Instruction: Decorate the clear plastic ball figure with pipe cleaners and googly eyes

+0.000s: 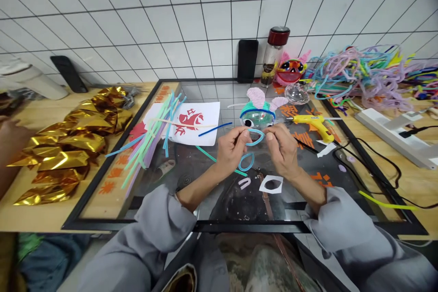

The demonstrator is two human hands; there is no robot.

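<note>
My left hand (232, 148) and my right hand (282, 148) are both closed in a pinch on a curved blue pipe cleaner (256, 139), held just above the glass-topped table (191, 164). Right behind it stands a round blue pipe-cleaner face (257, 116) with pink ears and a black eye. A second blue pipe-cleaner loop (246, 162) lies on the glass under my hands, beside a small pink curl (244, 183) and a white paper ring (272, 185).
A yellow glue gun (315, 123) lies right of the face, its black cable trailing right. Coloured straws (150, 139) and a red-printed paper (191, 121) lie left. Gold foil (68, 141) covers the far left, where another person's hand (10, 132) shows. Tangled pipe cleaners (369, 75) pile at back right.
</note>
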